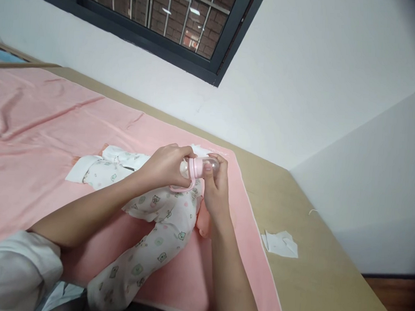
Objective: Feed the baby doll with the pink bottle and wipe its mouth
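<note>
A small baby bottle (194, 168) with a pink collar and a pink handle lies roughly sideways between my two hands. My left hand (170, 165) is closed round its body at the left. At the right end, the fingers of my right hand (218, 186) grip the clear domed cap (211, 164). Underneath is a small baby-like figure in white clothes (168, 214) printed with little animals; its feet point left. My hands and forearms hide much of it. A peach-coloured part (204, 220) shows beside my right wrist.
A pink sheet (33, 131) with creases covers much of the wooden surface (272, 192). On the bare wood at right lies a crumpled white tissue (281, 243). Behind stand a white wall (286, 76) and a dark-framed, barred window (174, 12).
</note>
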A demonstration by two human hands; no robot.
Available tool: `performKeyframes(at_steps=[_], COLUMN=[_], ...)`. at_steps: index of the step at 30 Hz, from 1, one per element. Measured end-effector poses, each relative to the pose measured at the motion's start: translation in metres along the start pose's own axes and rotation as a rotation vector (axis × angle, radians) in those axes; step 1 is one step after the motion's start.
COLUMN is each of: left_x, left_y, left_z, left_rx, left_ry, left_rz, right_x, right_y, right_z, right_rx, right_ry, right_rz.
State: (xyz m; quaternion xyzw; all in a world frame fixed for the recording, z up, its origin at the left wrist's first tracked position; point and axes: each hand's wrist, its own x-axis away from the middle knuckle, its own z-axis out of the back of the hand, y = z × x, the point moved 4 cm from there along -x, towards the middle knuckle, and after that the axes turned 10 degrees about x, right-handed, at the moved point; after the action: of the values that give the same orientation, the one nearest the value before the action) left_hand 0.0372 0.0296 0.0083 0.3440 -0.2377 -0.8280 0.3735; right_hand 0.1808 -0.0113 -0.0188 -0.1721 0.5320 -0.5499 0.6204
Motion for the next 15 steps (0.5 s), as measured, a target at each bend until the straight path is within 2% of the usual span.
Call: performKeyframes(at_steps=[9, 15], left_x=[-0.0002, 0.0015], left_y=[-0.0002, 0.0044], left_z=[0.0025, -0.0001], left_rx=[0.017, 0.037], left_ry=[0.007, 0.037], left_rz=[-0.016, -0.053], right_x=[0.0011, -0.0015], right_y=[0.0038, -0.001], right_z=[-0.0049, 0.002], right_rx=[-0.097, -0.12], right_ry=[-0.048, -0.059], right_rz=[-0.067, -0.036])
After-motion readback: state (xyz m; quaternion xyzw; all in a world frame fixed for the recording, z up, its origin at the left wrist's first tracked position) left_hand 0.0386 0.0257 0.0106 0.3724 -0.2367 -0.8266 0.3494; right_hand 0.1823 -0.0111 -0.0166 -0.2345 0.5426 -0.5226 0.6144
